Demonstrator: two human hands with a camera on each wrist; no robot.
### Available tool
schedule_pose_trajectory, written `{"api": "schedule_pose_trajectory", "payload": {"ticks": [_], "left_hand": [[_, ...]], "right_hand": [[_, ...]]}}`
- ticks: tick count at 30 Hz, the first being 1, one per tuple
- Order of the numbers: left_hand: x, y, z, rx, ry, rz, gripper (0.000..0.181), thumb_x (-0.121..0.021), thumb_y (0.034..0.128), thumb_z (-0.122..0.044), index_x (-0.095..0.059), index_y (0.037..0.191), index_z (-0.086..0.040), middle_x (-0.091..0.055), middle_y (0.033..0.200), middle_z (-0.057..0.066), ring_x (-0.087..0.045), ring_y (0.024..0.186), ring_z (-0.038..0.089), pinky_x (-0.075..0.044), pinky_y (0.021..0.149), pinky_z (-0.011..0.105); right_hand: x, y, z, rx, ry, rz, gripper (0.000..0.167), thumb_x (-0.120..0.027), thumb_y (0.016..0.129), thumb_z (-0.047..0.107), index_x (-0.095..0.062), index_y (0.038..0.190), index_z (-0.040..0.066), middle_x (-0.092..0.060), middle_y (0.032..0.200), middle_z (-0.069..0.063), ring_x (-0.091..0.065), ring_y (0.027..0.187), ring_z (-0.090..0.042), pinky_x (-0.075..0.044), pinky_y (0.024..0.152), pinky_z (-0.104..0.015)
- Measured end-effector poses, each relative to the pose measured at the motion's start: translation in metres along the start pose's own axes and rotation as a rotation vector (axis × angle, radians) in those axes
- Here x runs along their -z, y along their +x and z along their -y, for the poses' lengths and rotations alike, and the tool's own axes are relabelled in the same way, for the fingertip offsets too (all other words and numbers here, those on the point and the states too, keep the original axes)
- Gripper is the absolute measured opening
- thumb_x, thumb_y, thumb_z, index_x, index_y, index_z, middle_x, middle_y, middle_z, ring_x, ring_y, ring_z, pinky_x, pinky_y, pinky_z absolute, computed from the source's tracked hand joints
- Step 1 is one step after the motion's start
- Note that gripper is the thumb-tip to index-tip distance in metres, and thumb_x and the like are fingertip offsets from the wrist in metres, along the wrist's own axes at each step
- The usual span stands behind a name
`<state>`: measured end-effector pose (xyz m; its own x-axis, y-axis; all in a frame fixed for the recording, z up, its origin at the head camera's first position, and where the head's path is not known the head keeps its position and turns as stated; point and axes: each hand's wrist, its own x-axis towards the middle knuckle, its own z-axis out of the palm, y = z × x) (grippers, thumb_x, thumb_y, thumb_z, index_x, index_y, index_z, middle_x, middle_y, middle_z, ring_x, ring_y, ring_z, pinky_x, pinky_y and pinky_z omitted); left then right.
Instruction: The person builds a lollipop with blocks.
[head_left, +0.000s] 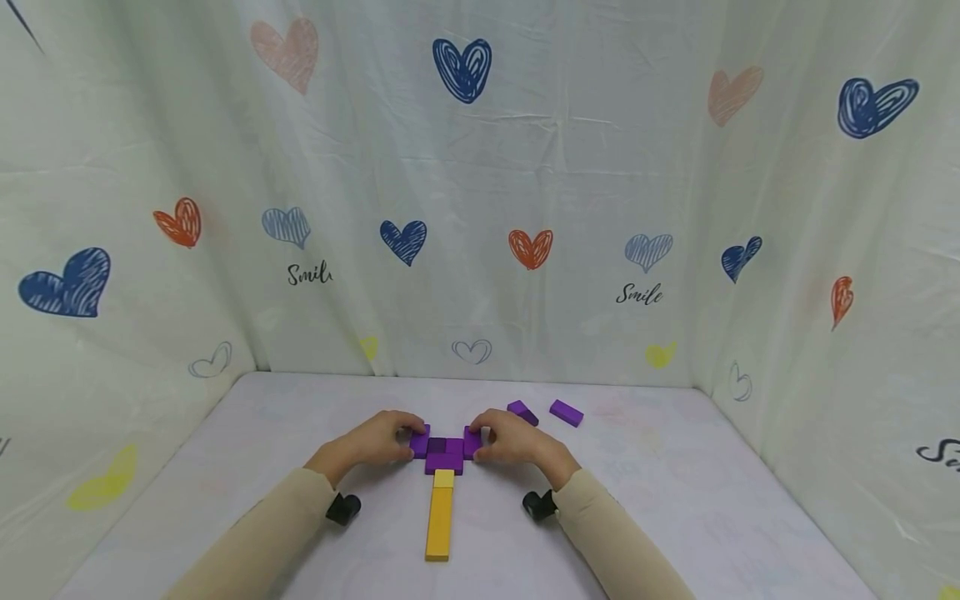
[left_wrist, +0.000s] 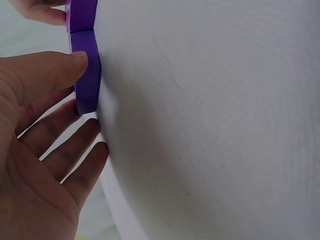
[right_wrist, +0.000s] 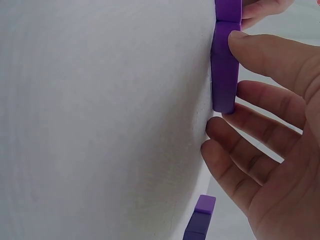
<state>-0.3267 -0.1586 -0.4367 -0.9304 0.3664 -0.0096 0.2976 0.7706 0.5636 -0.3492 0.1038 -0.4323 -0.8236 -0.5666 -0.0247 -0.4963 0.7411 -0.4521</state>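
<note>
My left hand [head_left: 381, 438] pinches a purple block [head_left: 418, 445] on the left of a small purple group. Its thumb lies against the block's near side in the left wrist view, with the other fingers beyond. On the opposite side, my right hand [head_left: 513, 438] pinches another purple block [head_left: 472, 442] between thumb and fingers. Between the two hands sit more purple blocks, including the front middle block [head_left: 444, 463]. A short yellow block [head_left: 444, 478] touches the group's front, and a long yellow block [head_left: 438, 525] continues from it toward me.
Two loose purple pieces, an angled one [head_left: 522, 412] and a straight-looking one [head_left: 566, 413], lie beyond my right hand. All blocks rest on a white table [head_left: 675, 500]. A curtain [head_left: 480, 167] printed with hearts hangs behind and at both sides.
</note>
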Motion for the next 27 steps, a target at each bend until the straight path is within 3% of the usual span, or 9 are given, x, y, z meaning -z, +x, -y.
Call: {"api": "schedule_pose_trajectory", "payload": {"ticks": [27], "left_hand": [[-0.0013,0.0000,0.0017,0.007,-0.008,-0.005,0.034,-0.075,0.0795,-0.007,-0.067,0.111,-0.017,-0.062,0.122,0.002,-0.052,0.118,0.025,-0.038,0.105,0.047]], "right_hand": [[-0.0018,0.0007,-0.0011,-0.006,-0.008,-0.001,0.045,-0.075,0.083,0.031,-0.062,0.124,0.019,-0.060,0.118,0.005,-0.053,0.094,-0.012,-0.050,0.087,-0.031]]}}
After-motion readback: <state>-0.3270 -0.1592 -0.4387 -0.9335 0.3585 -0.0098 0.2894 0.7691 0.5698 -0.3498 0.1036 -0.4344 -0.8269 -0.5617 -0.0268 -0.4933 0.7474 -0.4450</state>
